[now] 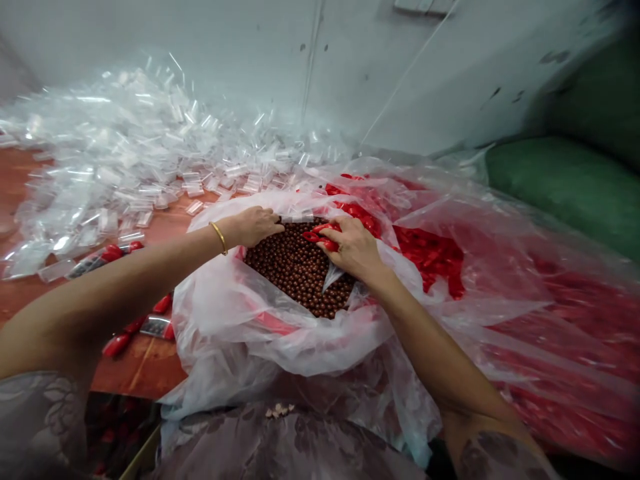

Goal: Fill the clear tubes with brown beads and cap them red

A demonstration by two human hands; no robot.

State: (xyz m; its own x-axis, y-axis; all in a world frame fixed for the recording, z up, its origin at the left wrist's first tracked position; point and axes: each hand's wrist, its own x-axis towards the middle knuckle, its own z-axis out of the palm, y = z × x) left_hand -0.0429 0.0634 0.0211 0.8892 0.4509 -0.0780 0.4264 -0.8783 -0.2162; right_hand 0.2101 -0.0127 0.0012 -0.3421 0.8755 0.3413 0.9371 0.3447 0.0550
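A white plastic bag (220, 300) with rolled-down sides holds a mass of small round brown beads (290, 267). My left hand (253, 227), with a gold bangle at the wrist, is over the far left of the beads. Its fingers are closed at the end of a small clear plastic sleeve (300, 217), whose outline is faint. My right hand (353, 248) is over the right side of the beads, closed around glossy red plastic pieces (320, 233) that stick out leftward from the fingers. A flap of clear film hangs below that hand.
A large heap of clear plastic sleeves (125, 147) spreads across the orange-red tabletop (135, 363) at the back left. Red pieces (430, 257) fill a big clear bag on the right. Filled sleeves with red ends (157, 327) lie beneath my left arm. A wall stands behind.
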